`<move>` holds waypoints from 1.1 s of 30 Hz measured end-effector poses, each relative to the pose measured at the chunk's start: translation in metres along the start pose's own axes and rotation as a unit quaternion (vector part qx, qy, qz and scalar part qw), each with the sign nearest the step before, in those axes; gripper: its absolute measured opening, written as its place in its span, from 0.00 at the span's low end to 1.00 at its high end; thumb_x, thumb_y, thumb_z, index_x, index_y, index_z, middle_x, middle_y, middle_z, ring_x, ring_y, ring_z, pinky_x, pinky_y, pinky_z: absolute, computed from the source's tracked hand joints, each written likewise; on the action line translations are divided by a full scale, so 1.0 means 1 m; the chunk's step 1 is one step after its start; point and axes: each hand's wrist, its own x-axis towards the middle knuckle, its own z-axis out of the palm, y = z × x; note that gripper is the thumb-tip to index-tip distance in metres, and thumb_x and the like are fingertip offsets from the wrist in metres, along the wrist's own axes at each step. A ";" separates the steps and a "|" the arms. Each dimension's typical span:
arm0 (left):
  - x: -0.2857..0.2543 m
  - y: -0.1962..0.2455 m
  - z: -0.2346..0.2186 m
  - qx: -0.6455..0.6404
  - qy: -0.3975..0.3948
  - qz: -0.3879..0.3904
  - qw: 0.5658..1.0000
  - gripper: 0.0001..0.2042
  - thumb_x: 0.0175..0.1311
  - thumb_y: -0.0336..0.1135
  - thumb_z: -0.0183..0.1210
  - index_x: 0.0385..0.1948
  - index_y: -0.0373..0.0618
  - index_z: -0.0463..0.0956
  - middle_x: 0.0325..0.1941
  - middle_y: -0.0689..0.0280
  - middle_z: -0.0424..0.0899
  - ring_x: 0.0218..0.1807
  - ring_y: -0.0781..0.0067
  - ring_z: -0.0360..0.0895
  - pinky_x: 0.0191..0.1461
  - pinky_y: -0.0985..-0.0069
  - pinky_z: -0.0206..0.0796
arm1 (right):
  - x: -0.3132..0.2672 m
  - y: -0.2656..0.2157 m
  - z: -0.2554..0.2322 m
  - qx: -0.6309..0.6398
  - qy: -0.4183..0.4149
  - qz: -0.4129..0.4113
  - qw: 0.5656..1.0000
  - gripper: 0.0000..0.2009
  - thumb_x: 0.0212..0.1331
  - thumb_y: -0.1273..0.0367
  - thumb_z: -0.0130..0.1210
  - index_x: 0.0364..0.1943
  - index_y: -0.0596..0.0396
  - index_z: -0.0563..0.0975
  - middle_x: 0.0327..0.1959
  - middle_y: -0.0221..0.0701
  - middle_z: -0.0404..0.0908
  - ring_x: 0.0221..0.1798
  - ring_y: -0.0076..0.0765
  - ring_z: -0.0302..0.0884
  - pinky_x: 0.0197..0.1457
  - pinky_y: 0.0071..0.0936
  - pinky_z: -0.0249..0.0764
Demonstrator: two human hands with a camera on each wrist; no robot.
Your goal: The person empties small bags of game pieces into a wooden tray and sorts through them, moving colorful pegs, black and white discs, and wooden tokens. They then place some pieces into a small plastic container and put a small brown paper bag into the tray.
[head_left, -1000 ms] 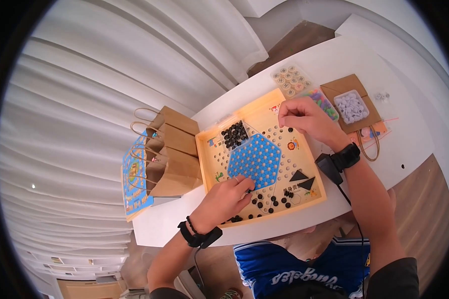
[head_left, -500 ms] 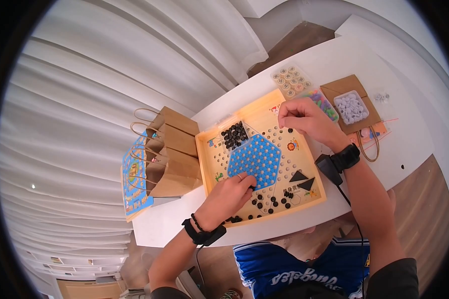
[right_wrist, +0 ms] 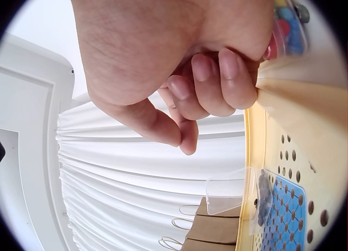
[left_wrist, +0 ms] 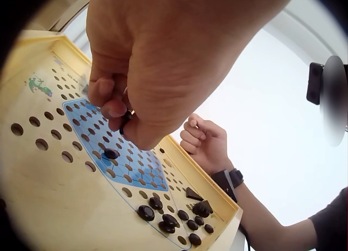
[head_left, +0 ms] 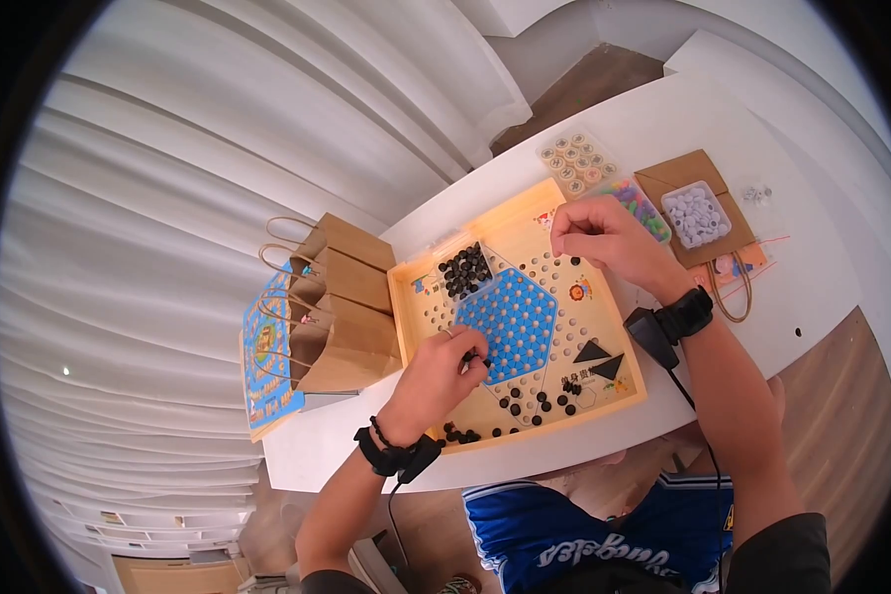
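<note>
Over the near-left edge of the blue hexagon [head_left: 510, 327], the left hand [head_left: 428, 381] pinches a black piece [left_wrist: 126, 122] between thumb and fingers. Below those fingers another black piece [left_wrist: 111, 153] rests on the blue area in the left wrist view. The right hand [head_left: 609, 243] hangs above the far right side of the wooden board [head_left: 619, 401]; its fingers are curled, thumb and index tips meeting with nothing visible between them. A clear box of black pieces [head_left: 464, 271] stands at the hexagon's far left corner.
Loose black pieces [head_left: 543, 401] and black triangles [head_left: 592, 352] lie on the board's near side. Paper bags [head_left: 351, 342] stand left of it. Beyond the right hand are boxes of round discs [head_left: 577, 161], coloured pieces [head_left: 653, 220] and white pieces [head_left: 698, 214].
The left hand has drawn back to the left from the hexagon's near edge, and a black piece now shows at its fingertips. The right hand has hardly moved.
</note>
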 end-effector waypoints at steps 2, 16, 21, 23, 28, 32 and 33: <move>0.001 0.000 0.000 -0.019 0.001 -0.025 0.999 0.06 0.60 0.20 0.62 0.37 0.38 0.78 0.36 0.56 0.82 0.32 0.59 0.82 0.38 0.67 0.74 | 0.000 0.000 0.000 -0.003 0.000 -0.002 1.000 0.06 0.62 0.72 0.59 0.30 0.58 0.82 0.18 0.15 0.64 0.23 0.12 0.57 0.28 0.20 0.52; 0.047 -0.011 -0.024 0.067 0.170 0.061 0.981 0.08 0.62 0.19 0.62 0.41 0.38 0.81 0.41 0.60 0.84 0.34 0.68 0.84 0.37 0.72 0.75 | 0.001 0.001 0.000 -0.002 -0.001 -0.001 1.000 0.06 0.62 0.71 0.60 0.30 0.57 0.82 0.19 0.16 0.66 0.23 0.12 0.57 0.28 0.21 0.52; 0.027 -0.008 -0.028 0.059 0.146 0.061 0.986 0.08 0.63 0.21 0.61 0.42 0.40 0.81 0.46 0.59 0.83 0.37 0.63 0.84 0.40 0.69 0.76 | -0.001 -0.002 0.000 -0.012 0.002 -0.004 1.000 0.06 0.63 0.71 0.60 0.30 0.57 0.82 0.18 0.17 0.66 0.23 0.13 0.58 0.28 0.21 0.53; 0.014 -0.007 -0.033 0.037 0.147 0.047 0.987 0.06 0.62 0.21 0.62 0.39 0.40 0.82 0.42 0.59 0.84 0.33 0.68 0.83 0.36 0.75 0.74 | -0.001 -0.003 0.001 -0.011 0.004 -0.003 1.000 0.06 0.63 0.71 0.60 0.30 0.57 0.82 0.18 0.17 0.66 0.23 0.13 0.58 0.28 0.21 0.52; -0.007 -0.042 -0.032 -0.084 0.184 0.032 0.979 0.04 0.66 0.21 0.62 0.38 0.38 0.82 0.37 0.64 0.84 0.32 0.79 0.79 0.35 0.81 0.70 | 0.001 0.001 -0.001 -0.013 0.004 -0.001 1.000 0.06 0.62 0.71 0.60 0.29 0.57 0.82 0.18 0.16 0.66 0.23 0.13 0.57 0.28 0.20 0.52; -0.014 -0.067 -0.027 -0.294 0.153 -0.008 0.943 0.02 0.70 0.20 0.59 0.39 0.36 0.81 0.36 0.70 0.82 0.37 0.83 0.77 0.43 0.81 0.69 | 0.000 -0.002 0.000 -0.021 0.002 0.004 1.000 0.06 0.64 0.71 0.60 0.30 0.57 0.82 0.18 0.15 0.66 0.22 0.12 0.57 0.27 0.19 0.51; -0.014 -0.070 -0.025 -0.304 0.158 -0.003 0.940 0.02 0.70 0.20 0.59 0.39 0.36 0.81 0.36 0.70 0.82 0.37 0.83 0.77 0.43 0.81 0.69 | 0.000 -0.004 0.000 -0.033 -0.001 0.007 0.999 0.06 0.64 0.71 0.60 0.30 0.57 0.82 0.18 0.15 0.66 0.22 0.12 0.57 0.27 0.19 0.51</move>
